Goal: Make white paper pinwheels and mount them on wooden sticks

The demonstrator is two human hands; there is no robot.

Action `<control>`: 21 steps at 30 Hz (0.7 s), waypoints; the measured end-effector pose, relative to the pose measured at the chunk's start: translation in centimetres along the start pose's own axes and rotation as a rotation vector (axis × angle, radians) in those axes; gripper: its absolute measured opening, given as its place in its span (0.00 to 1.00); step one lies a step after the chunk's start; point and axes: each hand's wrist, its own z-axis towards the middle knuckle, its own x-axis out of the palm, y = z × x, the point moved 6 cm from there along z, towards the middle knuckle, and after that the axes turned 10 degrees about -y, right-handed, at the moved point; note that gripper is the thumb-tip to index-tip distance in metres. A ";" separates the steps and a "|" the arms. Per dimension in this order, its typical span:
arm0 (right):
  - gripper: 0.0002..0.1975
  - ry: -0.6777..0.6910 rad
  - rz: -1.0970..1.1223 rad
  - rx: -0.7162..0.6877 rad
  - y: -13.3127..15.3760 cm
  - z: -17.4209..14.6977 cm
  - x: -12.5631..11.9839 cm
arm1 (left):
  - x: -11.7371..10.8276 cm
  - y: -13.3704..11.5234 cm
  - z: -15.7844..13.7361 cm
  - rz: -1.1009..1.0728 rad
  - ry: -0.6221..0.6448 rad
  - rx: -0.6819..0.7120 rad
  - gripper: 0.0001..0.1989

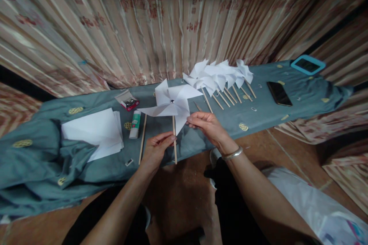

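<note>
A white paper pinwheel (176,97) with a silver pin at its centre is held up in front of me over the table. My left hand (156,146) pinches its wooden stick (174,151) between thumb and fingers. With its fingertips, my right hand (205,124) grips the edge of a lower right paper blade. A glue stick (135,124) with a green label stands left of the pinwheel, and a loose wooden stick (143,139) lies beside it. Behind the held pinwheel, several finished-looking pinwheels (221,74) lie in an overlapping row.
White paper sheets (94,132) lie stacked at the left, partly under bunched green cloth (43,153). A small open box of pins (128,100) sits behind the glue stick. At the right are a black phone (279,93) and a blue-framed tablet (308,64). Patterned curtains (172,19) hang behind the table.
</note>
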 end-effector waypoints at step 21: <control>0.12 0.024 0.053 0.039 -0.1 -0.4 0.3 | -0.1 0.3 0.1 -0.021 -0.004 -0.009 0.23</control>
